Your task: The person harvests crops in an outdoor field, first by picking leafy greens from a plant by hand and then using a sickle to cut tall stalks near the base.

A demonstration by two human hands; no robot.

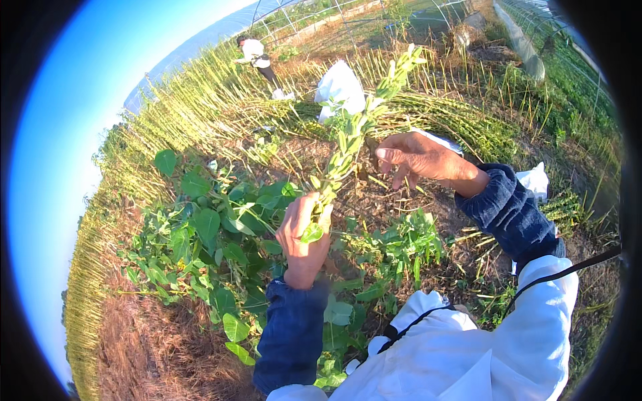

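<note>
The ground (438, 204) before me: brown soil with cut stalks and plant pieces.

On this soil, beyond me, a wide heap of cut green stalks (461, 123) lies flat, the stalks mostly side by side. A white bag (340, 87) stands at this heap; whether it rests on soil or on stalks, I cannot tell. To my right there is another white bag (533, 182), with some loose green stalks (564, 208) near it. Dry brown grass (154, 347) covers the ground at my lower left.

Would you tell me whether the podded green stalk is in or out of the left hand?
In: the left hand is closed around the podded green stalk.
</note>
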